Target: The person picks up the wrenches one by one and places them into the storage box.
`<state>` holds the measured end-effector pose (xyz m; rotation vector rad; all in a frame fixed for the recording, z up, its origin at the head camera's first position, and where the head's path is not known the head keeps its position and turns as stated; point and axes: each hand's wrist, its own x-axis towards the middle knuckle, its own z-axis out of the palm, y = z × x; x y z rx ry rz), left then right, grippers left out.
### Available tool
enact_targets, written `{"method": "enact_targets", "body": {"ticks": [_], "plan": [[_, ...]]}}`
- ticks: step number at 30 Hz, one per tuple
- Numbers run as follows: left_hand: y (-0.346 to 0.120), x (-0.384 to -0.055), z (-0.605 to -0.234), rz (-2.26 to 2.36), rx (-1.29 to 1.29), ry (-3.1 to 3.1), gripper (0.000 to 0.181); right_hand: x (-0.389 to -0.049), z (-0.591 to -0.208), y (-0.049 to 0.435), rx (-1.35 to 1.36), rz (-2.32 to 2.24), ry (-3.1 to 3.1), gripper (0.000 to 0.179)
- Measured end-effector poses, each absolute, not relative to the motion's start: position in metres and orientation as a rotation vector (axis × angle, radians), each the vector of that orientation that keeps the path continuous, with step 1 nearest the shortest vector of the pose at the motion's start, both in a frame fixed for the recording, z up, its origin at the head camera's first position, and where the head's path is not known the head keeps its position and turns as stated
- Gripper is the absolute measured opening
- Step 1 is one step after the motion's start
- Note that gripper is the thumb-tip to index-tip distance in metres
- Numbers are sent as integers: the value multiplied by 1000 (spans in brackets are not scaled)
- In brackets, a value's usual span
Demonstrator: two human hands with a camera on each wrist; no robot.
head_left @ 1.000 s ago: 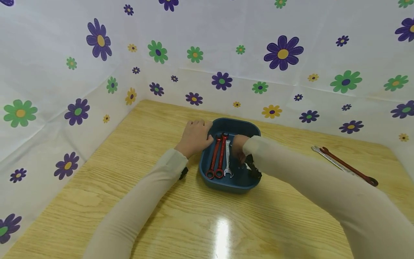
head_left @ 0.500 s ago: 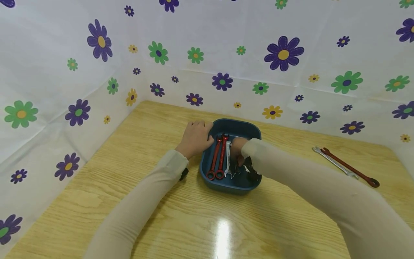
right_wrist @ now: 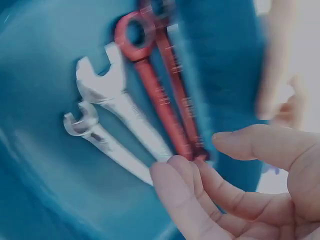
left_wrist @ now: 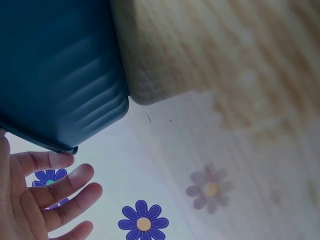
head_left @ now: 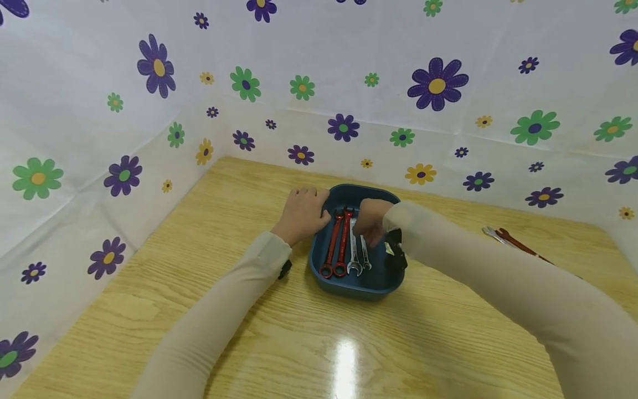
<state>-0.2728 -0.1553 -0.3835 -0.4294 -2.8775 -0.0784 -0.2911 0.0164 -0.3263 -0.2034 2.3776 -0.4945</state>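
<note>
In the head view a dark blue plastic bin [head_left: 381,281] stands on the table. Inside it two red wrenches [head_left: 343,244] lie side by side at the left, then a larger silver wrench [head_left: 354,256] and a smaller silver wrench [head_left: 366,257]. My left hand [head_left: 301,216] rests at the bin's left rim, thumb over the edge; its fingers [left_wrist: 67,187] extend outside the wall in the left wrist view. Over the wrenches hovers my right hand [head_left: 370,219]. The right wrist view shows its thumb and fingers [right_wrist: 175,187] parted and relaxed, overlapping the wrenches' far ends.
At the right of the wooden table [head_left: 279,332] lie a silver wrench [head_left: 493,234] and a dark red wrench [head_left: 520,244], partly hidden behind the right sleeve. White cloth walls [head_left: 309,55] with flower prints stand at the back and left.
The smaller silver wrench has come to lie alongside the larger one, and my right hand has lifted off it. My left hand has stayed at the rim.
</note>
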Motion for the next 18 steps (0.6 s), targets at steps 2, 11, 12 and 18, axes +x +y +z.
{"method": "enact_targets", "body": {"ticks": [2, 11, 12, 18], "plan": [[-155, -273, -385, -78, -426, -2878, 43, -288, -314, 21, -243, -506, 2371, 30], [-154, -274, -386, -69, -418, -2878, 45, -266, -275, 59, -549, -473, 2500, 18], [-154, -274, -386, -69, -417, -2873, 45, -264, -273, 64, -566, -478, 2515, 17], [-154, -275, -385, -52, -409, -2857, 44, -252, -263, 101, -594, -479, 2615, 17]]}}
